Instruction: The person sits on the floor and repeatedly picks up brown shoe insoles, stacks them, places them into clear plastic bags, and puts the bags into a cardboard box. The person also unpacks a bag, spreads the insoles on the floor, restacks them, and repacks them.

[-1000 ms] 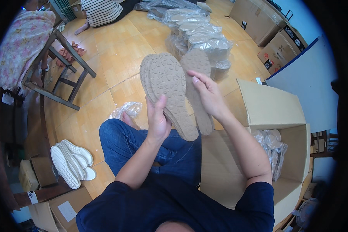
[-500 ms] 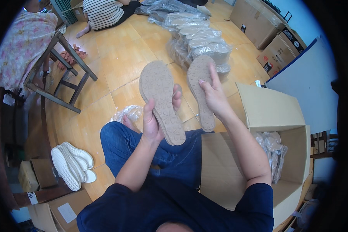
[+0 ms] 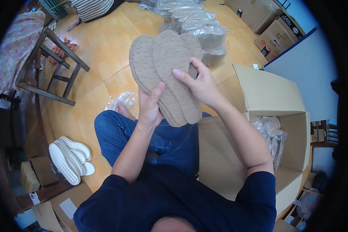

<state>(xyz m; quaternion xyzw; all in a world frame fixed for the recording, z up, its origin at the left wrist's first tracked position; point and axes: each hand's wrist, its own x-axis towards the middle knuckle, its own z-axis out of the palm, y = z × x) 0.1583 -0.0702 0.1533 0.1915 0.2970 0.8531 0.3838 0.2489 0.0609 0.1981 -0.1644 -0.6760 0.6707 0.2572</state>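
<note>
Tan shoe soles (image 3: 174,73) with a raised flower pattern are fanned out above my lap, overlapping one another. My left hand (image 3: 150,104) is closed around the left side of the stack, thumb lying over the patterned face. On the right side, my right hand (image 3: 199,81) grips the soles, its thumb pressed on the top one and its fingers partly hidden at the edge. How many soles lie underneath is hard to make out.
An open cardboard box (image 3: 268,91) with plastic-wrapped soles (image 3: 272,133) stands at my right. Wrapped sole stacks (image 3: 205,33) line the floor ahead. White soles (image 3: 69,158) lie at left, near a wooden stool (image 3: 62,73). Another person (image 3: 92,7) sits at the far left.
The sole in my right hand has moved left onto those in my left hand; they were apart and now overlap. Both hands have come closer together and slightly farther from me.
</note>
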